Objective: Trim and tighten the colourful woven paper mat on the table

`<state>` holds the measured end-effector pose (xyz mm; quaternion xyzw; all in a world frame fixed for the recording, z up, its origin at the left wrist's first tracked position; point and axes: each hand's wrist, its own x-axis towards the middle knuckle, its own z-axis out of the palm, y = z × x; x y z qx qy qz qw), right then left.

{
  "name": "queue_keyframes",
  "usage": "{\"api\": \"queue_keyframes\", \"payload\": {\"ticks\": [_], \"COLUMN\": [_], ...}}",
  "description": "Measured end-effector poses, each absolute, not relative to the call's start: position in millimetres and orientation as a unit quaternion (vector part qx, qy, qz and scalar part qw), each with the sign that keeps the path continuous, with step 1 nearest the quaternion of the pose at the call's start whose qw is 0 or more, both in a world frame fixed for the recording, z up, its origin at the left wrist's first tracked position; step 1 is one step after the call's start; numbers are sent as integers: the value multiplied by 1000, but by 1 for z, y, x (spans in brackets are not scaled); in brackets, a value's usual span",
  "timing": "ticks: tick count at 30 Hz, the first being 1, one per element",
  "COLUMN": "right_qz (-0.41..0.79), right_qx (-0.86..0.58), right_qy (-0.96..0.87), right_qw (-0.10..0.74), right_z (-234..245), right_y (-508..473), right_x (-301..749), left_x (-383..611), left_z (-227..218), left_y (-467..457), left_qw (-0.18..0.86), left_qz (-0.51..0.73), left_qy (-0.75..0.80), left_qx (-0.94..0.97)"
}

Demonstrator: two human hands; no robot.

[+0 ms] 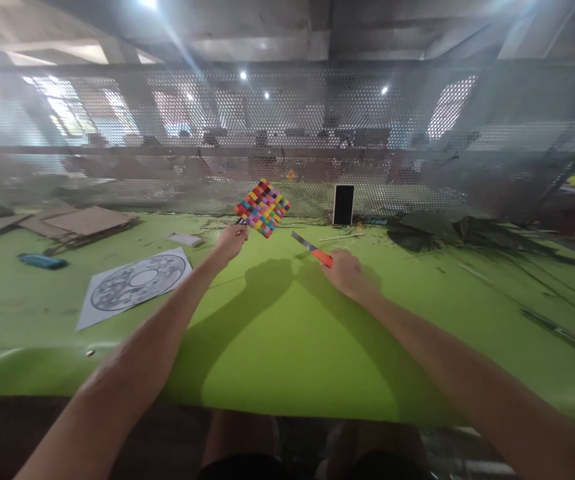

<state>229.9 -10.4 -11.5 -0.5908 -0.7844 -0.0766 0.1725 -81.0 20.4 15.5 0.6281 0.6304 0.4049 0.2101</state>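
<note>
Raised above the green table (297,360), my left hand (231,244) is closed at the lower left corner of a woven square (263,208). Small red, yellow, blue, pink and black checks cover the square, which is turned with one corner up. Something dark shows at the fingers, too small to make out. My right hand (346,272) grips the red-orange handle of a utility knife (322,257). Its long metal blade points up and left toward the woven square, apart from it.
A printed sheet (170,264) with a ring pattern, a blue cutter-like tool (42,261) and cardboard pieces (85,221) lie left. A phone (343,205) stands at the back by a perforated screen (297,120). Dark leaves (427,230) with long stems lie right.
</note>
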Motion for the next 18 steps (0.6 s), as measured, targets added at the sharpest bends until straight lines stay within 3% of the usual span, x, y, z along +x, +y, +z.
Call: {"api": "queue_keyframes", "payload": {"ticks": [6,10,14,18], "right_qz": [-79,-42,76,356], "right_qx": [-607,-611,-565,-458], "right_qy": [-783,-778,-765,-659], "right_qw": [116,139,298,479], "right_z": [-13,-19,-19,-11], "right_y": [-5,0,6,5], "right_x": [232,233,233,229], "left_x": [-65,-62,-57,-42], "left_z": [22,22,15,2], "left_y": [13,8,8,6], "left_qw": [250,267,189,88], "left_qz": [421,394,367,411], "left_qy": [556,494,474,422], "left_qx": [671,728,778,804]}}
